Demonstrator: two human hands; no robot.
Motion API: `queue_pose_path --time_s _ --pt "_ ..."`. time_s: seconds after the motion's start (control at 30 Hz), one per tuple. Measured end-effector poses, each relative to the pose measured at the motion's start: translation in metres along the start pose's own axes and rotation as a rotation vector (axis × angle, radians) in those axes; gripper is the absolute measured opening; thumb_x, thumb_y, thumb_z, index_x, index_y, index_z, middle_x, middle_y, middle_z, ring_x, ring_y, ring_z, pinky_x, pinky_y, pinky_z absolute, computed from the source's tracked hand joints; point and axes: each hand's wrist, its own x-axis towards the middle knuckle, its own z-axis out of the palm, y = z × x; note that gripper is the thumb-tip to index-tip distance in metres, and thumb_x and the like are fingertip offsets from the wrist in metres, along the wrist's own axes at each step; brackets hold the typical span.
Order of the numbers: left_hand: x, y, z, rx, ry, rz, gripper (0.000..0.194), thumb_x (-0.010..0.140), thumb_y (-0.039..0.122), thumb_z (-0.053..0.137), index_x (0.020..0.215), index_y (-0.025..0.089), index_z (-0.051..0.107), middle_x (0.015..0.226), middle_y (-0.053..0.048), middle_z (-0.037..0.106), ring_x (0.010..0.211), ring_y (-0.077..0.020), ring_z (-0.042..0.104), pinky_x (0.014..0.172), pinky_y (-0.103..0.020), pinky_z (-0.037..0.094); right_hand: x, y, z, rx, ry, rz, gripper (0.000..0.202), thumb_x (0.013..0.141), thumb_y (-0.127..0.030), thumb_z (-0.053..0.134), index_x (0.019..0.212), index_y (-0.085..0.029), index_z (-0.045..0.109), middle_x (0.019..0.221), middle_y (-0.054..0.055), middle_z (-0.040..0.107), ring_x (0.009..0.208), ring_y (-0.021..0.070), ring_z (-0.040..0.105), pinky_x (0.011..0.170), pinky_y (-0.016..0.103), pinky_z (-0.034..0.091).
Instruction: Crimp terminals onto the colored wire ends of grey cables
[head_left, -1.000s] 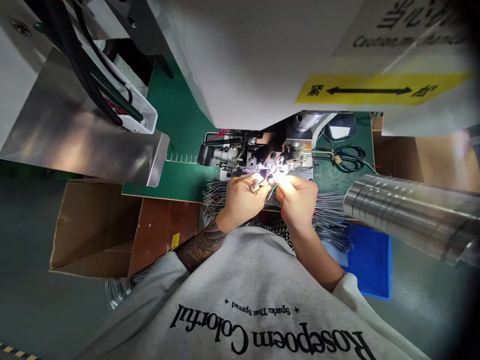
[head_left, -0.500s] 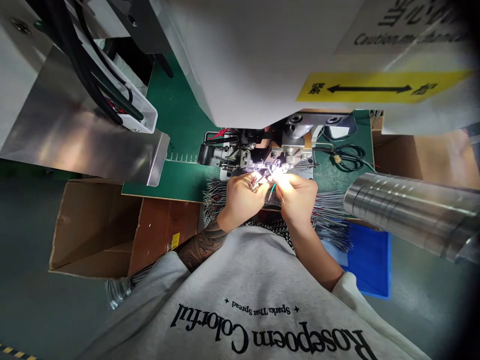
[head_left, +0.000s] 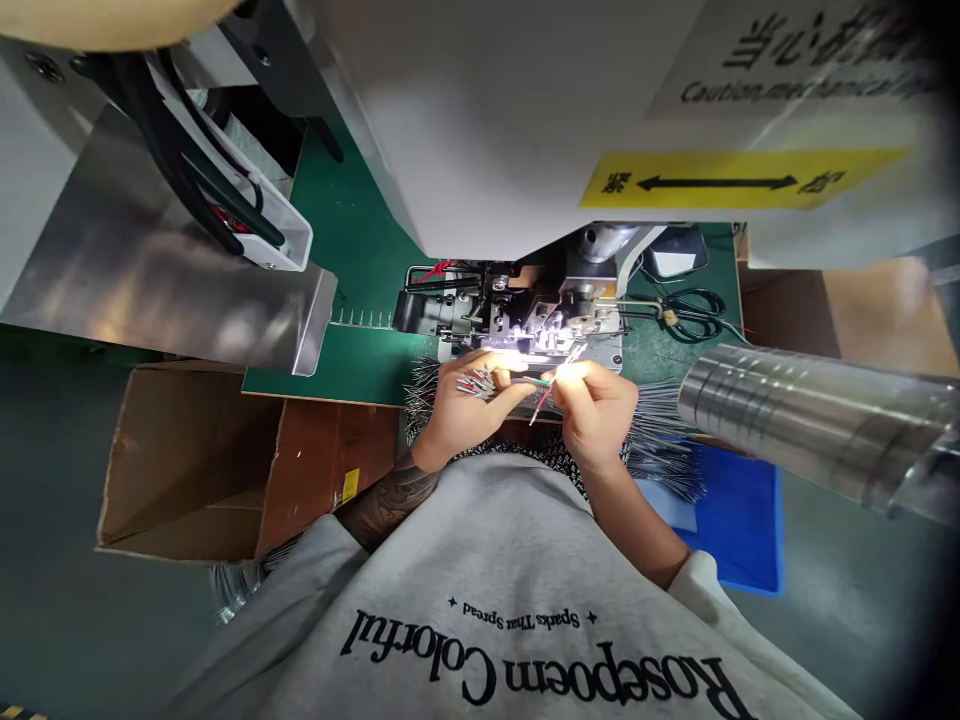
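Note:
My left hand [head_left: 459, 412] is closed around a bundle of thin wires [head_left: 476, 383] whose red, white and green ends show in the palm. Its thumb and forefinger reach toward a green wire [head_left: 538, 381]. My right hand [head_left: 600, 412] pinches a multi-lead wire; a red lead [head_left: 538, 405] hangs down from it and the green one points left. Both hands are just in front of the brightly lit tooling of a crimping machine [head_left: 551, 335]. Grey cables [head_left: 664, 430] lie spread below and beside my hands.
A strip of metal terminals [head_left: 364, 318] runs along the green tabletop [head_left: 360, 210] into the machine. At left are a metal plate [head_left: 172, 250] and an open cardboard box [head_left: 191, 460]. A metal cylinder [head_left: 795, 425] juts in at right, above a blue bin [head_left: 739, 520].
My hands have drawn slightly back from the lit tooling. The left hand has turned, showing the wire ends in its palm. The red lead now shows between the hands. Machine parts above the tooling have shifted.

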Motion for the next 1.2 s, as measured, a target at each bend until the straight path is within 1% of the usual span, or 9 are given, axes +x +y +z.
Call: queue_pose_path --time_s 0.1,0.2,0.33,0.43,0.57,0.73,0.87,1.03,1.2 --pt "-0.009 -0.007 -0.009 -0.054 0.02 0.007 0.006 0.098 0.026 0.081 0.097 0.022 0.076 0.101 -0.005 0.078 0.099 -0.021 0.077 0.097 -0.041 0.063 -0.005 0.008 0.0 0.101 0.089 -0.099 0.029 0.098 -0.043 0.071 0.072 -0.03 0.074 0.077 0.004 0.075 0.078 0.0234 0.071 0.079 0.042 0.061" --pt "-0.019 -0.014 -0.014 -0.194 0.033 -0.085 0.009 0.098 0.026 0.08 0.106 0.022 0.081 0.112 -0.009 0.08 0.107 -0.0235 0.079 0.098 -0.041 0.066 -0.01 0.006 0.002 0.213 0.055 -0.013 0.029 0.1 -0.051 0.069 0.079 -0.031 0.071 0.086 0.008 0.079 0.094 0.0307 0.077 0.095 0.052 0.064" --pt "-0.021 -0.014 -0.016 -0.331 0.056 -0.178 0.015 0.096 0.034 0.087 0.1 0.021 0.083 0.103 -0.009 0.081 0.096 -0.0217 0.08 0.086 -0.036 0.068 -0.013 -0.002 0.004 0.406 -0.147 0.085 0.036 0.087 -0.066 0.079 0.096 -0.033 0.067 0.073 0.004 0.072 0.087 0.0344 0.078 0.085 0.056 0.066" --pt "-0.016 -0.013 -0.018 -0.301 0.047 -0.195 0.025 0.09 0.043 0.094 0.09 0.021 0.083 0.092 -0.007 0.083 0.088 -0.0208 0.08 0.082 -0.035 0.068 -0.012 -0.005 0.005 0.433 -0.223 0.019 0.048 0.074 -0.056 0.094 0.106 -0.033 0.065 0.069 -0.004 0.066 0.075 0.0268 0.074 0.08 0.049 0.067" --pt "-0.013 -0.014 -0.017 -0.287 0.06 -0.179 0.032 0.081 0.044 0.102 0.084 0.021 0.08 0.086 -0.005 0.084 0.083 -0.0204 0.08 0.081 -0.035 0.067 -0.007 -0.006 0.005 0.278 -0.141 0.089 0.031 0.081 -0.041 0.094 0.095 -0.029 0.069 0.057 -0.01 0.055 0.055 0.0169 0.061 0.064 0.037 0.06" --pt "-0.019 -0.012 -0.012 -0.152 0.112 -0.162 0.021 0.099 0.04 0.083 0.09 0.021 0.08 0.099 -0.007 0.081 0.096 -0.021 0.079 0.091 -0.038 0.068 0.001 -0.007 0.004 0.247 -0.093 0.176 0.029 0.096 -0.055 0.082 0.096 -0.026 0.08 0.05 -0.009 0.048 0.044 0.0128 0.05 0.053 0.032 0.052" --pt "-0.026 -0.009 -0.011 0.102 0.173 -0.164 0.018 0.1 0.034 0.08 0.113 0.021 0.083 0.107 -0.01 0.082 0.106 -0.0243 0.078 0.097 -0.04 0.066 0.002 -0.007 0.007 0.314 -0.036 0.143 0.031 0.094 -0.059 0.082 0.092 -0.027 0.079 0.046 -0.011 0.035 0.04 0.013 0.04 0.048 0.034 0.052" --pt "-0.03 -0.013 -0.001 -0.019 0.289 -0.272 0.024 0.097 0.04 0.083 0.104 0.018 0.08 0.097 -0.008 0.084 0.089 -0.0214 0.081 0.083 -0.035 0.067 -0.005 -0.004 0.006 0.29 -0.019 0.151 0.029 0.093 -0.058 0.083 0.092 -0.028 0.079 0.047 -0.01 0.037 0.04 0.0129 0.041 0.047 0.034 0.052" --pt "-0.024 -0.012 0.007 -0.059 0.3 -0.201 0.02 0.098 0.039 0.081 0.093 0.02 0.077 0.093 -0.007 0.083 0.089 -0.0206 0.081 0.088 -0.038 0.068 -0.003 -0.005 0.001 0.211 -0.063 0.185 0.028 0.094 -0.055 0.083 0.1 -0.028 0.08 0.049 -0.009 0.049 0.038 0.0129 0.045 0.046 0.033 0.053"
